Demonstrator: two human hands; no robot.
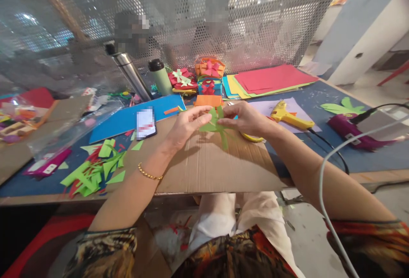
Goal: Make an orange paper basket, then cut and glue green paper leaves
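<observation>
A light green paper bow (217, 125) with several strips is held up over the brown cardboard (204, 167). My left hand (193, 120) pinches its left side between thumb and fingers. On the other side my right hand (241, 117) is closed on the bow's right part. Just behind the hands lies a folded orange paper piece (209, 100). Yellow-handled scissors (252, 137) rest under my right hand, partly hidden by it. A yellow glue gun (290, 116) lies on a pale purple sheet (262, 106) to the right.
Green paper scraps (96, 171) and a phone (146, 122) are at the left. Behind stand a steel bottle (132, 73), a green bottle (161, 77) and decorated paper boxes (209, 75). Coloured sheets (271, 79) lie at the back right. A white cable (322, 184) crosses my right arm.
</observation>
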